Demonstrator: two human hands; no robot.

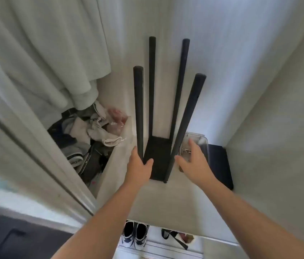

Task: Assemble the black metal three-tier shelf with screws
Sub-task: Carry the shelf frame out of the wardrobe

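Observation:
A black metal shelf frame stands upright on a pale surface (166, 202): one black bottom panel (157, 156) with several long black poles rising from its corners toward me. My left hand (140, 165) is closed around the base of the near left pole (138, 109). My right hand (194, 159) hovers with spread fingers just right of the near right pole (186, 124), holding nothing. A clear plastic box (196, 144) with small metal hardware sits right behind that hand.
A bin of jumbled clothes and shoes (89, 139) lies left of the frame, under hanging pale curtains (44, 53). A black panel (220, 165) lies on the right by the wall. Shoes (135, 236) stand on the floor below the surface's front edge.

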